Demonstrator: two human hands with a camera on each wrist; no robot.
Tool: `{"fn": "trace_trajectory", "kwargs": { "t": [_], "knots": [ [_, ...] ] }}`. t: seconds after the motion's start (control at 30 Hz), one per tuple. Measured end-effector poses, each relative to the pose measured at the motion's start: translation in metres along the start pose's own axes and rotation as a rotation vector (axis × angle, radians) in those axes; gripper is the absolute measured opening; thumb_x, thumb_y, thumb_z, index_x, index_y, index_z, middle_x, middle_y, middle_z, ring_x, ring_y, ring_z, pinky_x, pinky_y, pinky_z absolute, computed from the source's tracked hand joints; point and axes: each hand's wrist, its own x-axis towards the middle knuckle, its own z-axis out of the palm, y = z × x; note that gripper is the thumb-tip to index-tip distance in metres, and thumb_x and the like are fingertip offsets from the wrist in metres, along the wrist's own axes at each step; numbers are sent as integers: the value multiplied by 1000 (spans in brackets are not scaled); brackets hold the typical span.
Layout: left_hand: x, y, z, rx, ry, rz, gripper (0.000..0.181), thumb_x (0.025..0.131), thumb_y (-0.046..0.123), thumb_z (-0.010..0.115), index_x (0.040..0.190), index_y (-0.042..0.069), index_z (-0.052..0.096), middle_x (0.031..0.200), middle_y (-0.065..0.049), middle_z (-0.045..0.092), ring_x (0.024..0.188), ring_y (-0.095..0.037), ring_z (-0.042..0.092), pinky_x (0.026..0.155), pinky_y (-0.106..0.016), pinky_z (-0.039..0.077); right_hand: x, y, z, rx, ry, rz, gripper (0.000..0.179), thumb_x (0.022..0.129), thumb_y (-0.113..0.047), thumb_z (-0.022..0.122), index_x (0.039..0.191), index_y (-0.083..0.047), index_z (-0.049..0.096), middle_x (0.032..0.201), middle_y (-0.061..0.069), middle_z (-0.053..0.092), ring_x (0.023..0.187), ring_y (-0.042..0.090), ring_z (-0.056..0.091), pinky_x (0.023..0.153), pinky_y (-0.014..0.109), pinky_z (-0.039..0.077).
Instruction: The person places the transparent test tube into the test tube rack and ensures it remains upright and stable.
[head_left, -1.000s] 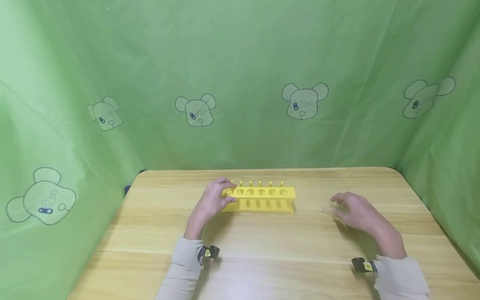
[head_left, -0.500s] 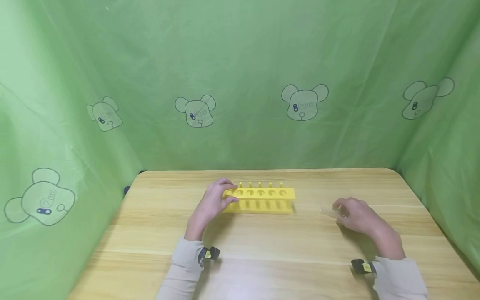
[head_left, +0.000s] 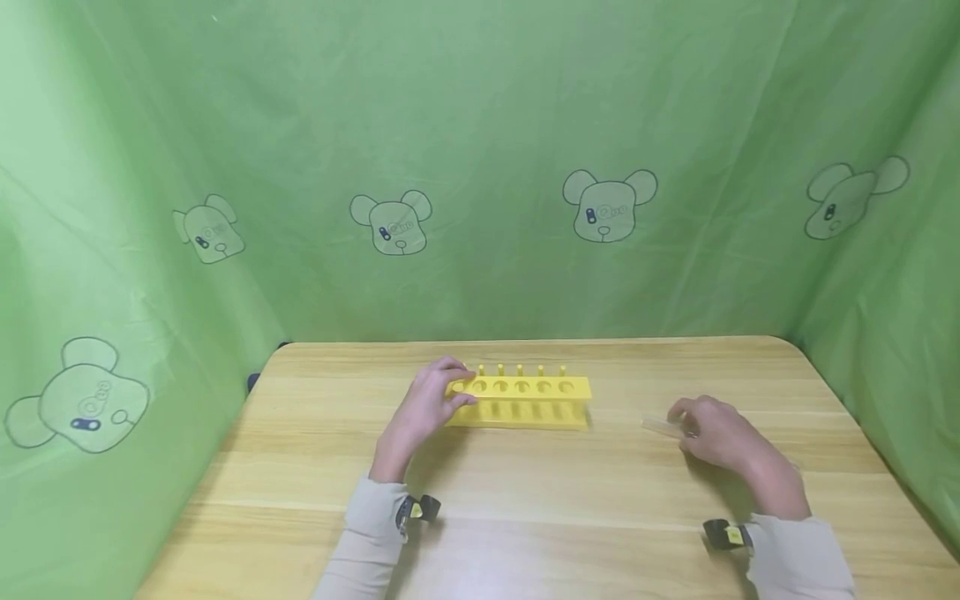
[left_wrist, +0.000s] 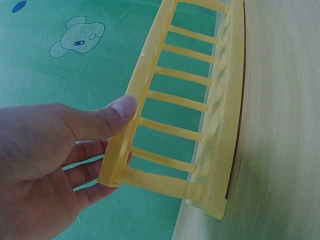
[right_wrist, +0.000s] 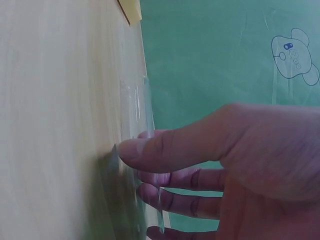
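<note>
A yellow test tube rack (head_left: 517,388) stands upright on the table, its row of holes on top and pegs along the back. My left hand (head_left: 427,402) grips the rack's left end; in the left wrist view the thumb (left_wrist: 124,106) lies on the top plate with fingers under it. To the right of the rack, my right hand (head_left: 716,432) pinches a clear test tube (head_left: 660,427) that lies sideways close over the table. In the right wrist view the see-through tube (right_wrist: 134,107) runs between thumb and fingers, partly hidden by the thumb.
A light wooden table (head_left: 540,508) carries everything. Green curtain (head_left: 480,125) with bear-head prints surrounds its back and sides. Each wrist wears a small black camera, one at the left cuff (head_left: 417,507) and one at the right cuff (head_left: 726,534).
My right hand has come down onto the clear test tube, and its thumb and fingers have closed on it. The left hand keeps its grip on the rack, which stays in place.
</note>
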Motion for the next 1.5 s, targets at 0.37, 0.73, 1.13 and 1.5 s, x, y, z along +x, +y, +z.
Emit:
{"fn": "trace_trajectory", "kwargs": {
  "t": [0.37, 0.73, 1.13, 1.5],
  "knots": [
    [-1, 0, -1, -2, 8, 9, 39, 84, 9, 84, 119, -3, 72, 118, -14, 67, 109, -29, 66, 98, -35, 57, -2, 2, -1, 2, -15, 8, 41, 76, 7, 71, 116, 2, 66, 86, 12, 63, 75, 23, 54, 63, 41, 52],
    [-1, 0, 0, -17, 13, 10, 39, 83, 9, 84, 119, -3, 72, 116, -14, 68, 108, -29, 66, 98, -35, 57, -3, 2, 3, 9, -24, -5, 36, 80, 10, 64, 114, 2, 65, 79, 6, 57, 67, 20, 48, 57, 33, 45],
    [-1, -1, 1, -9, 14, 14, 39, 83, 10, 84, 118, -3, 72, 117, -14, 68, 109, -28, 66, 97, -35, 58, -2, 3, 2, 4, -17, -5, 33, 82, 10, 64, 114, 1, 64, 77, 5, 58, 66, 19, 48, 57, 33, 45],
    [-1, -3, 2, -15, 3, -2, 40, 84, 11, 84, 120, -1, 72, 119, -13, 68, 111, -28, 65, 99, -34, 57, -4, -5, -5, -48, 82, -49, 39, 83, 8, 63, 121, 0, 61, 79, 4, 51, 70, 19, 47, 60, 34, 45]
  ]
}}
